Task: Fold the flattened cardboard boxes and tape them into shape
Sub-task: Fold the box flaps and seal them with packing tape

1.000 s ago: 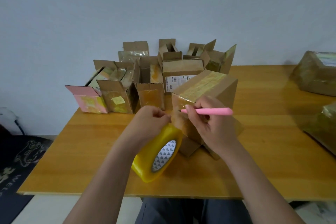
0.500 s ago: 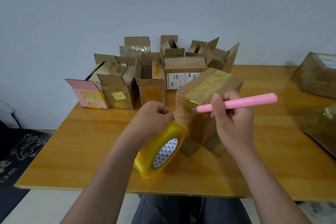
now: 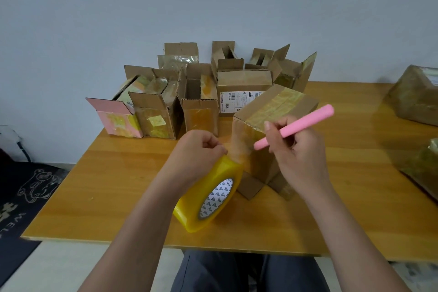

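The cardboard box (image 3: 272,130) stands tilted on the counter (image 3: 118,185), its top and near face covered with yellowish tape, its lower flaps splayed against the wood. It lies just beyond both hands and between them. A strip of tape (image 3: 239,149) runs from the box's near face down to the yellow tape roll (image 3: 208,194).

The left hand (image 3: 199,152) has its grip closed around the top of the roll, fingers curled over the edge where the strip leaves it; the roll hangs below that grip, its lower rim near or on the counter. The right hand (image 3: 296,149) has its grip clamped on a pink cutter (image 3: 296,127), held like a pen; the near tip points left toward the taut strip, just right of the left grip, and the far end rises past the box's top edge.

Beyond the box, farther from both grips, stands a cluster of open boxes (image 3: 196,97). Well to the right of the right grip lie wrapped parcels (image 3: 417,97).
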`<state>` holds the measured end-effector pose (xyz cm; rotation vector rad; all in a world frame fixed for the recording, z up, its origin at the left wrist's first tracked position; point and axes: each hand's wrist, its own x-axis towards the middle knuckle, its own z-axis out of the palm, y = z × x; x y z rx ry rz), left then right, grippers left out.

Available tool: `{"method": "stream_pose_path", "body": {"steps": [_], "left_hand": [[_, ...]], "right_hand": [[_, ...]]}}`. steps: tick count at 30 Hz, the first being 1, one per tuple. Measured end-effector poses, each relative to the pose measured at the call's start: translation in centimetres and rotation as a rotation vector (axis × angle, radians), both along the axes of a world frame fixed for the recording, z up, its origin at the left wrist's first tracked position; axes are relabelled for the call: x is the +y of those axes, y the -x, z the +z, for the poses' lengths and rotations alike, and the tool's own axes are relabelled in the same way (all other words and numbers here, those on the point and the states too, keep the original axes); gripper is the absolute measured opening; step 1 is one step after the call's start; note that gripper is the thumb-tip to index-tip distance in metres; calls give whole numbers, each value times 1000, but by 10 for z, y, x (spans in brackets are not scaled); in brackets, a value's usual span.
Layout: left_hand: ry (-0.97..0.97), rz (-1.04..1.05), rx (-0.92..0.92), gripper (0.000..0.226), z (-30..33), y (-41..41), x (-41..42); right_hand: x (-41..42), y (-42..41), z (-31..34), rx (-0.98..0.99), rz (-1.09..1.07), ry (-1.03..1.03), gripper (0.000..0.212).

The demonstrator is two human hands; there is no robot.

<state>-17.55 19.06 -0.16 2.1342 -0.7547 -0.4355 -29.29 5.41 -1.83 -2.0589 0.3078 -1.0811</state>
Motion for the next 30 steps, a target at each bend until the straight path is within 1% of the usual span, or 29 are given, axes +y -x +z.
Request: {"method": "stream_pose_path", "body": {"steps": [1, 3, 6, 7, 8, 10, 11, 12, 13, 14, 15, 16, 17, 18, 19, 22, 25, 26, 27, 29, 30], "left_hand": [[9, -2, 5, 12, -1, 1, 2], [32, 11, 22, 11, -1, 3, 5], [63, 47, 40, 12, -3, 5, 11], [58, 53, 27, 12, -4, 6, 13], [52, 58, 17, 13, -4, 7, 15], [63, 55, 21, 13, -5, 8, 18], [71, 49, 29, 13, -5, 8, 19], [77, 44, 36, 12, -5, 9, 19], [81, 40, 41, 12, -5, 8, 20], [86, 37, 45, 12, -5, 9, 20], [93, 32, 50, 11, -5, 9, 20], [100, 27, 57, 11, -5, 9, 19], [105, 25, 63, 10, -4, 10, 18], [109, 25, 66, 10, -4, 10, 18], [109, 24, 68, 9, -3, 11, 17], [111, 16, 67, 9, -2, 13, 18], [116, 21, 59, 8, -2, 14, 19], [121, 21, 56, 8, -2, 14, 19], [127, 21, 52, 8, -3, 14, 20], [128, 23, 37, 8, -4, 13, 20], [125, 24, 26, 8, -4, 13, 20]], "right_hand": [[1, 1, 3, -22, 20, -48, 11], [3, 3, 6, -71, 63, -137, 11], [6, 7, 7, -236, 67, -264, 4], [6, 10, 6, -316, 42, -277, 1], [4, 14, 4, -389, -12, -259, 4], [-4, 24, -4, -456, -161, -157, 9], [-10, 30, -11, -427, -254, -71, 8], [-19, 37, -19, -340, -362, 42, 8], [-28, 44, -29, -192, -472, 155, 10], [-36, 51, -40, 6, -558, 234, 16], [-45, 57, -52, 232, -609, 271, 24], [-51, 62, -63, 445, -630, 299, 32], [-56, 65, -73, 608, -632, 336, 34], [-59, 68, -82, 709, -622, 366, 33], [-61, 69, -89, 760, -609, 369, 32], [-64, 71, -96, 794, -574, 318, 30], [-59, 70, -87, 793, -579, 324, 29], [-54, 69, -78, 737, -562, 307, 29], [-45, 68, -67, 638, -512, 278, 28], [-17, 61, -43, 397, -328, 193, 22], [0, 55, -31, 333, -210, 124, 21]]}}
